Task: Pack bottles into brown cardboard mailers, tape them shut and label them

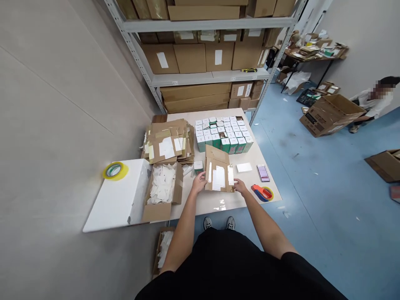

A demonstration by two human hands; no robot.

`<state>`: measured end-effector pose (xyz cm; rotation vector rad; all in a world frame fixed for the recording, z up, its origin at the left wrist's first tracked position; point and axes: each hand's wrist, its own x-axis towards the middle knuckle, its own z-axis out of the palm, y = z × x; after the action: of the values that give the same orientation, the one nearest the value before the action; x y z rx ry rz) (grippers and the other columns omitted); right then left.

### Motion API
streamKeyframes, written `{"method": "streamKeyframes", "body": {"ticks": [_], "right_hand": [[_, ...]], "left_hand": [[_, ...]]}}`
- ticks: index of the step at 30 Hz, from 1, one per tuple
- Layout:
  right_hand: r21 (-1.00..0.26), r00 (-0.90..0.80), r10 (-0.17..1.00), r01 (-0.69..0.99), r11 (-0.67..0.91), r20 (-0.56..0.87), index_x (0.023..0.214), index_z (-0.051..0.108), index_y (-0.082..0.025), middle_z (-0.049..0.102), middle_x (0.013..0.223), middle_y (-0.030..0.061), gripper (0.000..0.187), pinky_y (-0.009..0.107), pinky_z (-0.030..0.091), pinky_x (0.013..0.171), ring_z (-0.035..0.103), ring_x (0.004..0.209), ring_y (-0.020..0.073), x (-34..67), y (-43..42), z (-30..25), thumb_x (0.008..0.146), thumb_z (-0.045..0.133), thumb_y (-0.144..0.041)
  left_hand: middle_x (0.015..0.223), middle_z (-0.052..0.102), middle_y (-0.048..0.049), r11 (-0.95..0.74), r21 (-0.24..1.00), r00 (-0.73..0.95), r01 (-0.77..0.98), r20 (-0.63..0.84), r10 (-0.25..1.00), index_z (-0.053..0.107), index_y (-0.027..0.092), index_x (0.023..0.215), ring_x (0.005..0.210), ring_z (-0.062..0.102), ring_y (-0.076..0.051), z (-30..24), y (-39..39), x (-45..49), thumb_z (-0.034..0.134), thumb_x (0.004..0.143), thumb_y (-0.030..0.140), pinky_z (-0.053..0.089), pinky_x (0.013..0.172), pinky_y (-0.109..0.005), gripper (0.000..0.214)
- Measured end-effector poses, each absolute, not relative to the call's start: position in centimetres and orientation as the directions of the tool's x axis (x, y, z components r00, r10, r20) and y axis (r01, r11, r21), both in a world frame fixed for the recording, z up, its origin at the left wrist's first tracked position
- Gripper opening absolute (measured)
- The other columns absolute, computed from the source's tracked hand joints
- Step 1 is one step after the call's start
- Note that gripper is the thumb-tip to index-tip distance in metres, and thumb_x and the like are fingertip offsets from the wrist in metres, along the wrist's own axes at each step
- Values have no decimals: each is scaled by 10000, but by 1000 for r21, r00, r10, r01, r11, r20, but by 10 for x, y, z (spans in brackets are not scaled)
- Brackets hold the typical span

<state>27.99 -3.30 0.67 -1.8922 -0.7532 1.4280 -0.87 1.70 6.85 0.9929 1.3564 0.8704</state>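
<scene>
A small brown cardboard mailer box (pixel 218 171) with white labels on its lid stands on the table (pixel 218 200) in front of me. My left hand (pixel 199 182) grips its left side and my right hand (pixel 240 186) grips its right side, fingers closed on the edges. Its flap stands up behind. A single green and white carton (pixel 198 166) sits just left of the box. Behind it stands a block of several green and white cartons (pixel 223 133).
A stack of flat brown mailers (pixel 168 143) lies at the left. An open box of white padding (pixel 162 187) sits near a roll of yellow tape (pixel 115 170). A red tape dispenser (pixel 262 192), white card (pixel 244 167) and label stack (pixel 263 173) lie right. Shelving holds boxes; a person crouches far right.
</scene>
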Motion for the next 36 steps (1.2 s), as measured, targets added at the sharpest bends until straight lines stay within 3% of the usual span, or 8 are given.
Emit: {"method": "streamKeyframes", "body": {"ticks": [3, 6, 11, 17, 22, 27, 32, 36], "right_hand": [[-738, 278, 756, 188, -648, -593, 1214, 694, -217, 709, 1077, 66, 626, 422, 551, 961, 691, 1053, 274, 261, -41, -1, 599, 775, -133], [-757, 183, 801, 261, -599, -570, 1301, 697, -244, 707, 1243, 101, 717, 437, 550, 992, 687, 1123, 294, 241, -55, -8, 603, 839, -158], [-883, 60, 958, 376, -280, -279, 1409, 650, -307, 669, 1408, 75, 838, 479, 539, 1065, 677, 1175, 300, 206, -80, -21, 609, 888, -223], [-850, 293, 951, 470, -236, -102, 1302, 741, -282, 761, 1272, 65, 452, 459, 572, 1034, 727, 1134, 284, 222, -83, -26, 894, 547, -250], [-883, 323, 940, 405, -238, -105, 1222, 794, -281, 798, 1200, 39, 433, 470, 560, 1057, 726, 1162, 308, 281, -81, -15, 889, 518, -302], [-923, 239, 960, 316, -220, -148, 1153, 816, -297, 807, 1169, 29, 386, 494, 540, 1077, 722, 1161, 308, 333, -90, -6, 866, 568, -373], [-948, 164, 966, 216, -232, -199, 1108, 824, -288, 813, 1117, 56, 350, 500, 518, 1092, 704, 1176, 322, 363, -96, -6, 853, 633, -433], [-957, 170, 967, 185, -222, -191, 1106, 818, -272, 812, 1090, 66, 365, 506, 519, 1075, 705, 1136, 319, 371, -90, -11, 827, 636, -423]], "left_hand": [[781, 619, 21, 362, 925, -59, 117, -358, 932, 727, 168, 1155, 637, 585, -142, 53, 14, -1, 700, 604, 63, 482, 692, -274, 562], [761, 633, 18, 355, 914, -102, 197, -341, 934, 717, 196, 1135, 686, 611, -171, 41, 9, 15, 697, 624, 32, 494, 755, -296, 537], [839, 686, -5, 297, 901, -96, 316, -280, 955, 598, 207, 1301, 792, 685, -191, 33, -8, 52, 728, 711, 69, 515, 801, -293, 620], [993, 734, -39, 269, 936, 36, 228, -284, 958, 448, 216, 1496, 843, 721, -171, 18, -2, 74, 760, 830, 251, 552, 842, -298, 736], [1342, 683, -127, 288, 887, 8, 360, -312, 950, 468, 208, 1522, 989, 732, -197, 16, 50, 61, 679, 932, 351, 547, 962, -342, 642], [1647, 423, -204, 321, 835, -61, 447, -329, 942, 309, 174, 1633, 1297, 642, -273, 23, 98, 57, 712, 926, 401, 445, 1144, -361, 844], [1652, 426, -180, 339, 892, -25, 298, -348, 937, 157, 217, 1681, 1436, 534, -247, 14, 101, 59, 719, 924, 477, 463, 1132, -342, 978], [1608, 474, -195, 316, 909, -45, 273, -316, 948, 343, 196, 1620, 1407, 558, -273, 9, 85, 55, 797, 864, 496, 476, 1118, -343, 931]]}}
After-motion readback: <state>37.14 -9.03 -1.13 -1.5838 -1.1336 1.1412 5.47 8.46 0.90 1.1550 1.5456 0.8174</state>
